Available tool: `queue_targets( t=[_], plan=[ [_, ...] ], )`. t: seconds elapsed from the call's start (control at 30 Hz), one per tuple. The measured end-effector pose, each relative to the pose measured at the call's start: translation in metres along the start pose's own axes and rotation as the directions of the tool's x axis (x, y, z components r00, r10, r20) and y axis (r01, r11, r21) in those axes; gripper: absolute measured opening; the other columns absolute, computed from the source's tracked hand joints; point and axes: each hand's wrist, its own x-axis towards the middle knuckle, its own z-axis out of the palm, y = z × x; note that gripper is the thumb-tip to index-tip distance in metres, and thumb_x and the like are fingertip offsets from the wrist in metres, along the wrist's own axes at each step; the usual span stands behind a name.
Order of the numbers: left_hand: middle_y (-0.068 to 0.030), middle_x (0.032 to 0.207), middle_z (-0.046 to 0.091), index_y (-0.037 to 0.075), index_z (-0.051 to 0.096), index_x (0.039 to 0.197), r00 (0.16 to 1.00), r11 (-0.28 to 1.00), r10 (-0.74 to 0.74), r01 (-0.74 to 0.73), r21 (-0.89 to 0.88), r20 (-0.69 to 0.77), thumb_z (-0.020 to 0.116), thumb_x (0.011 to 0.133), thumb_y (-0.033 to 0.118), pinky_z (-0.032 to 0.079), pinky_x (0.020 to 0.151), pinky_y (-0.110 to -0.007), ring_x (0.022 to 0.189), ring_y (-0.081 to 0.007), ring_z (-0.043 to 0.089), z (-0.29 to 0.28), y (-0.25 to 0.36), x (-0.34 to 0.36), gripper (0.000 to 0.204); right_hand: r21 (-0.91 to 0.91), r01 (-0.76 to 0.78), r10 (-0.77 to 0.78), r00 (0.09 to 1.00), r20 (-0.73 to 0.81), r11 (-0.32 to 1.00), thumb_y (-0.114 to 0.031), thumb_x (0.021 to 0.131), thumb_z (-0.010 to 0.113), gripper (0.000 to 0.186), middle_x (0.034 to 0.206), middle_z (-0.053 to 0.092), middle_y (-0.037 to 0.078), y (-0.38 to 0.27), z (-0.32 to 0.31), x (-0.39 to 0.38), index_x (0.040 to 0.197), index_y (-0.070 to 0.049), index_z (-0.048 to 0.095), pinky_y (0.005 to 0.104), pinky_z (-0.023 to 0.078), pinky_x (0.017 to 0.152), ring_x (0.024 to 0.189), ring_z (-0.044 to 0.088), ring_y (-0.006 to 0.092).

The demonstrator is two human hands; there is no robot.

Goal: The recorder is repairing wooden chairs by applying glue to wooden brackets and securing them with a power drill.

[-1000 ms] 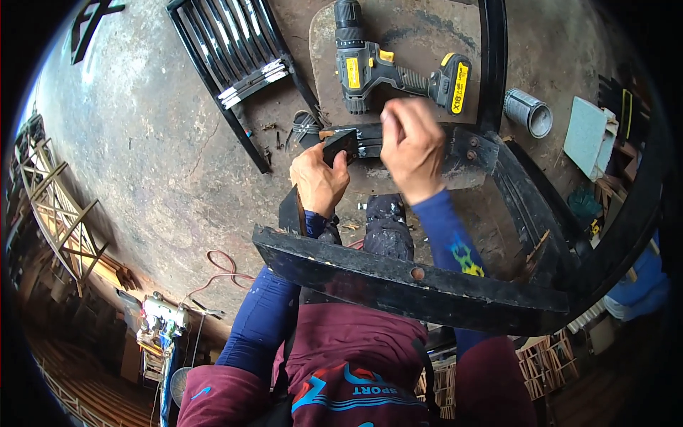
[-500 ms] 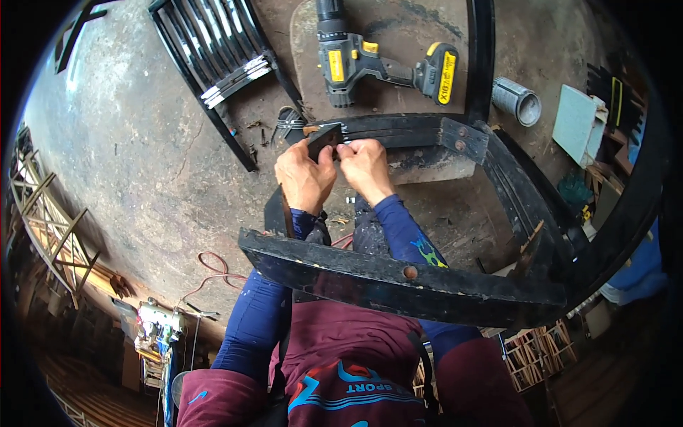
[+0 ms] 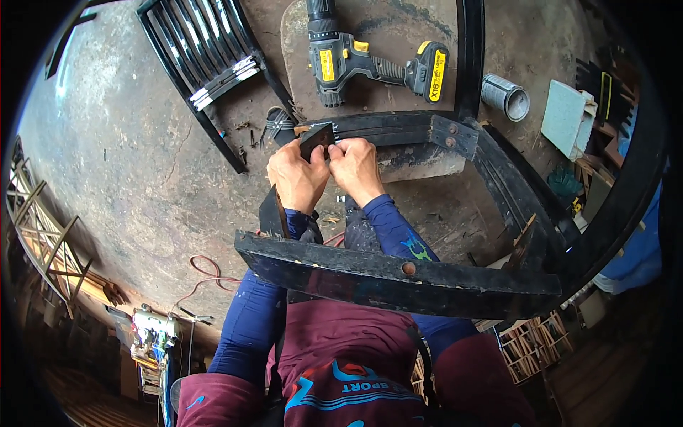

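A black wooden chair frame (image 3: 391, 132) surrounds my forearms, its near rail (image 3: 356, 281) crossing over them. At the left end of the far rail, my left hand (image 3: 293, 178) is closed on a black angled corner block (image 3: 317, 141), its thumb against the block's near side. My right hand (image 3: 358, 172) presses close beside it, thumb and fingers pinched together at the block's right edge. Whatever lies between those fingertips is too small or hidden to make out. A similar block with two holes (image 3: 454, 136) is fixed at the frame's far right corner.
Beyond the frame a cordless drill (image 3: 370, 67) lies on its side. A slatted black chair back (image 3: 203, 53) lies at the far left. To the right are a tin can (image 3: 504, 96) and a pale box (image 3: 567, 119). A red cord (image 3: 206, 274) curls on the floor (image 3: 142, 171).
The whole view has shifted slightly, so things appear a little farther left. Both hands stay at the corner block with nearly the same grip.
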Motion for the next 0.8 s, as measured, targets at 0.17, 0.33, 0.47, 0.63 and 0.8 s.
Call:
queue_targets(
  t=[0.17,0.33,0.47,0.63,0.8],
  plan=[
    [-0.0232,0.068,0.064,-0.004,0.065,0.074,0.999,0.999,-0.039,0.039,-0.004,0.035,0.073,0.074,0.014,0.052,0.061,-0.044,0.066,-0.0405,0.066,0.0,0.0,0.001,0.02,-0.071,0.173,-0.18,0.978,-0.108,0.982,-0.016,0.082,0.066,0.026,0.067,0.06,0.028,-0.005,-0.003,-0.003,0.068,0.005,0.064,0.0485,0.049,0.063,0.068,0.063,0.0449],
    [-0.0245,0.07,0.065,-0.004,0.065,0.074,1.0,1.0,-0.013,0.013,0.002,0.012,0.073,0.073,0.015,0.052,0.063,-0.044,0.068,-0.041,0.067,0.002,-0.002,0.0,0.02,-0.003,-0.036,0.036,0.998,-0.05,0.999,-0.015,0.081,0.068,0.025,0.067,0.06,0.027,-0.004,-0.004,-0.005,0.066,0.004,0.064,0.0478,0.049,0.062,0.067,0.064,0.044],
    [-0.0233,0.062,0.061,-0.004,0.069,0.081,0.997,0.999,0.055,-0.055,0.003,-0.046,0.074,0.074,0.015,0.05,0.057,-0.039,0.059,-0.0374,0.065,0.005,-0.007,0.0,0.021,-0.024,0.004,-0.005,0.998,-0.059,1.0,-0.013,0.081,0.068,0.023,0.068,0.061,0.027,-0.005,-0.004,-0.002,0.067,0.004,0.064,0.0474,0.049,0.062,0.068,0.064,0.0432],
    [-0.023,0.062,0.062,-0.004,0.068,0.08,0.999,0.999,0.031,-0.032,-0.025,-0.039,0.073,0.075,0.015,0.05,0.057,-0.039,0.059,-0.0378,0.065,0.007,-0.013,0.0,0.02,-0.164,0.364,-0.39,0.904,-0.173,0.917,-0.008,0.083,0.065,0.015,0.075,0.067,0.022,-0.002,0.001,-0.012,0.078,0.005,0.065,0.0457,0.05,0.062,0.067,0.064,0.0423],
    [-0.0266,0.074,0.065,-0.005,0.067,0.08,0.997,0.998,-0.063,0.063,0.001,0.049,0.071,0.074,0.017,0.053,0.066,-0.046,0.072,-0.0431,0.066,-0.001,-0.003,0.001,0.023,0.167,0.034,-0.008,0.988,-0.154,0.985,-0.012,0.085,0.067,0.022,0.064,0.063,0.021,-0.009,0.005,-0.017,0.073,0.006,0.063,0.0444,0.047,0.056,0.06,0.062,0.0415]
  ],
)
